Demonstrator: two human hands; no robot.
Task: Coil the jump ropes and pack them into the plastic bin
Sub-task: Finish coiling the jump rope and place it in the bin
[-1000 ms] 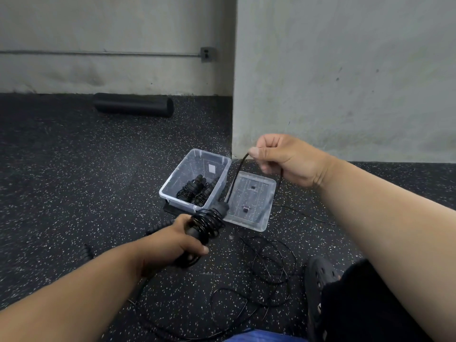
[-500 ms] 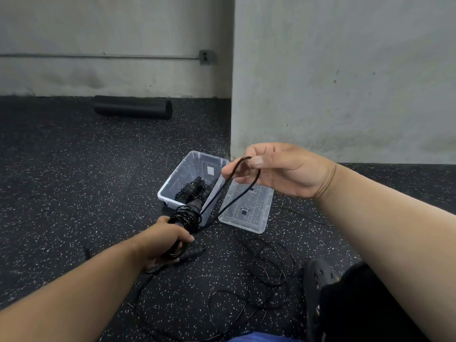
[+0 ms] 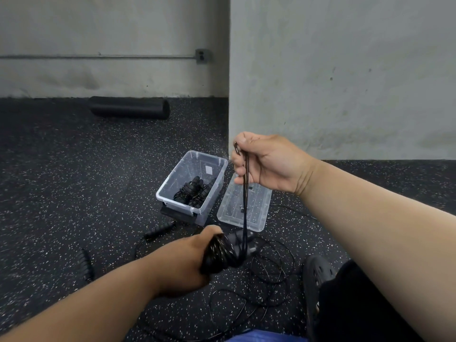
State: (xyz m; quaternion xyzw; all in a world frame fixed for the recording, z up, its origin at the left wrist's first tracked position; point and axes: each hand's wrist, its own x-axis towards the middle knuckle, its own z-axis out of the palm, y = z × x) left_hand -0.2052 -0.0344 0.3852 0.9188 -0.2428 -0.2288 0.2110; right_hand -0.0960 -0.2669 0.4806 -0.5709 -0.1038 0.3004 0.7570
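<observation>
The clear plastic bin (image 3: 172,191) stands open on the speckled floor (image 3: 74,181), with coiled ropes (image 3: 193,192) already inside, and its lid (image 3: 256,213) lies just beside it on the right. In front of the bin, the left hand (image 3: 182,262) grips the handles of the jump rope (image 3: 229,250), its fingers curled around the part where the cord is wound in many turns. The right hand (image 3: 264,164) is above it and pinches a loop of the thin cord (image 3: 245,193), which runs tight down to the handles. The cord seems light, springy and a little slippery, so I judge the turns can jump open if tension is lost. The handles are the stiff part and the best place to hold. More loose cord (image 3: 269,275) lies on the floor near a shoe (image 3: 318,277).
</observation>
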